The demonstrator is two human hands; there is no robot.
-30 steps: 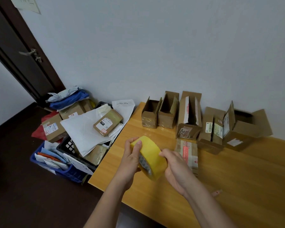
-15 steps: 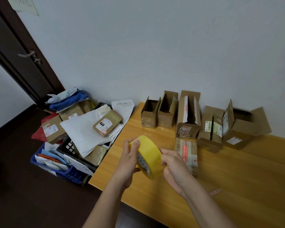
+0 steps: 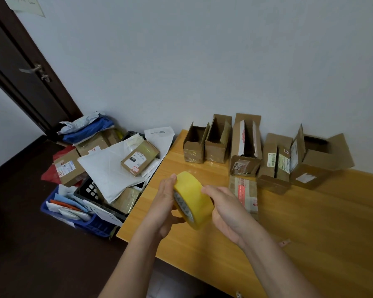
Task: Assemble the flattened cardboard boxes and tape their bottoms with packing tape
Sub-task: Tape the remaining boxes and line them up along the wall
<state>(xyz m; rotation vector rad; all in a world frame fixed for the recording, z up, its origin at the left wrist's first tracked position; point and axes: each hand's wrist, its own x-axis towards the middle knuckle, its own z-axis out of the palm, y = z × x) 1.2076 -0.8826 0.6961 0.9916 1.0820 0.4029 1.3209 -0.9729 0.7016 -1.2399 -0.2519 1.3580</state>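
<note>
Head camera, looking down: nearest are two bare forearms rising from six o'clock to a yellow roll of packing tape [image 3: 192,201] held above the wooden table [image 3: 310,222]. Left hand [image 3: 165,208] grips the roll from its nine o'clock side, fingers curled round the rim with the tips on the upper edge; right hand [image 3: 226,209] grips it from three o'clock, fingers curled onto the yellow outer band. The roll's inner core shows a grey triangle pattern; no brand can be read.

Just beyond the right hand, at about one o'clock, a flattened cardboard box [image 3: 244,193] lies on the table with a red-printed strip whose characters are too small to read. Farther on, along the white wall [image 3: 202,61], stands a row of opened boxes: two small ones [image 3: 193,153], a taller one [image 3: 244,166] whose label seems to start "58", one with a barcode label [image 3: 272,160], and a wide box [image 3: 317,166] with its flaps spread.

At ten o'clock, off the table's edge, a blue crate [image 3: 95,224] and a black crate [image 3: 88,190] hold envelopes, white mailers and a labelled parcel [image 3: 139,158]; its print is illegible. A dark door [image 3: 19,67] stands farthest, at eleven o'clock.
</note>
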